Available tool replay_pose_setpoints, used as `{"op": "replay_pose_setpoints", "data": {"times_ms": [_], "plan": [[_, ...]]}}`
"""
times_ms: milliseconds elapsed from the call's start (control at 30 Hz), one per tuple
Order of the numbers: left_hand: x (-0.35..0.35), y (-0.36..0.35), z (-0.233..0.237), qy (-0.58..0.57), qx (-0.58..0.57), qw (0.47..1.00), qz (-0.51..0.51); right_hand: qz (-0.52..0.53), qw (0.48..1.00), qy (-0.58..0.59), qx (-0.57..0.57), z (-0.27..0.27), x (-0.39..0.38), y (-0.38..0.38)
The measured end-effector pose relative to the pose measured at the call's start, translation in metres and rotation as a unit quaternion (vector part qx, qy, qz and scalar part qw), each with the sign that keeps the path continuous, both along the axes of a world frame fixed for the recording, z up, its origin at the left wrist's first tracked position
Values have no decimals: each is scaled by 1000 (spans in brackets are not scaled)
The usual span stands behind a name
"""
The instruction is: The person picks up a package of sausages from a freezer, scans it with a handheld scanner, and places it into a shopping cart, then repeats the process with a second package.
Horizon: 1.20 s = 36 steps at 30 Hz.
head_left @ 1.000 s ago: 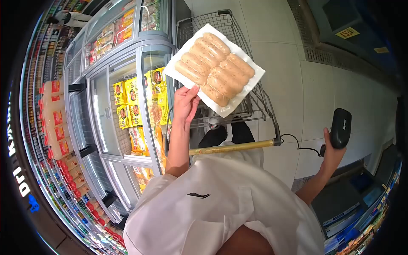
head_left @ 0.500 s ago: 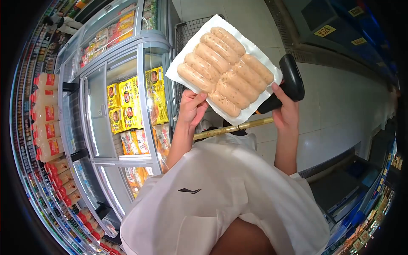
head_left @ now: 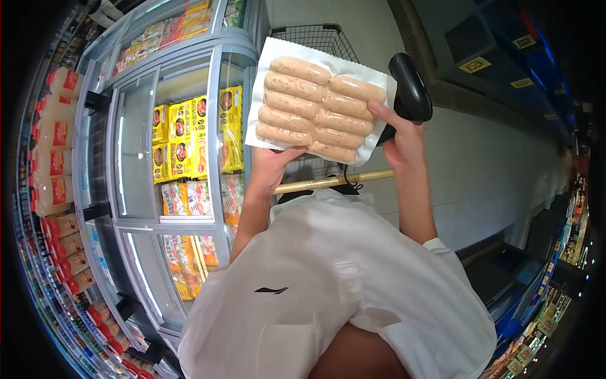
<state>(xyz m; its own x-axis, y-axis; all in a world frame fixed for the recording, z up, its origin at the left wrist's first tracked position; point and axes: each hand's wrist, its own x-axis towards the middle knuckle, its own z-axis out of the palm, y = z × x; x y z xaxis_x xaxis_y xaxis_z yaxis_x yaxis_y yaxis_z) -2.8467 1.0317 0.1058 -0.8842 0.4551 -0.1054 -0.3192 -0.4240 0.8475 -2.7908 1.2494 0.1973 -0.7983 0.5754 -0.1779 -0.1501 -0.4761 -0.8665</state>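
A clear vacuum pack of sausages (head_left: 319, 107) on a white backing is held up between my two hands, its sausages lying in two columns. My left hand (head_left: 271, 165) grips the lower left edge, with the thumb in front and the other fingers mostly hidden behind the pack. At the right edge my right hand (head_left: 403, 136) pinches the pack, thumb pressed on the film over the sausages. Just beyond that hand is a black rounded device (head_left: 411, 88), partly covered by the pack. A yellowish bar (head_left: 334, 182) crosses below the pack, close to my body.
A wire shopping cart (head_left: 315, 39) stands behind the pack. To the left runs a glass-lidded freezer (head_left: 136, 158) holding yellow food packages (head_left: 189, 120). Large red-capped jugs (head_left: 57, 148) line its far side. Dark shelving with yellow price tags (head_left: 475, 65) is at the upper right.
The pack has turned so its sausages lie nearly level, and it has shifted slightly left. My right thumb has moved from the pack's edge onto its front. More of the cart shows.
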Motion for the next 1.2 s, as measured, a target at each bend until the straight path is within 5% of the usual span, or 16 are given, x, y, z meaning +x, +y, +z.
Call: {"op": "replay_pose_setpoints", "data": {"times_ms": [167, 233, 400, 633, 833, 967, 1100, 1167, 1200], "plan": [[-8, -8, 16, -29, 139, 989, 47, 16, 999, -7, 27, 6, -10, 4], [-19, -22, -1, -138, 158, 976, -59, 28, 999, -9, 40, 10, -9, 10], [-21, -5, -4, -79, -7, 992, -100, 75, 991, -20, 108, 16, -4, 23], [-10, 35, -1, -105, 74, 989, -73, 132, 989, -45, 43, 8, -1, 64], [-10, 60, 5, -79, 74, 994, -34, 150, 976, -29, 155, 9, 11, 71], [-18, 80, 5, -31, -91, 995, -12, 99, 966, -38, 237, -2, 6, 61], [-5, 120, 8, -45, -123, 984, 121, -16, 876, 33, 482, -5, 3, 15], [-8, 119, -9, -233, 87, 966, 70, -15, 819, -21, 573, -7, 4, -11], [-2, 111, -18, -85, 23, 996, 17, -16, 792, -9, 610, -15, 2, -22]]}}
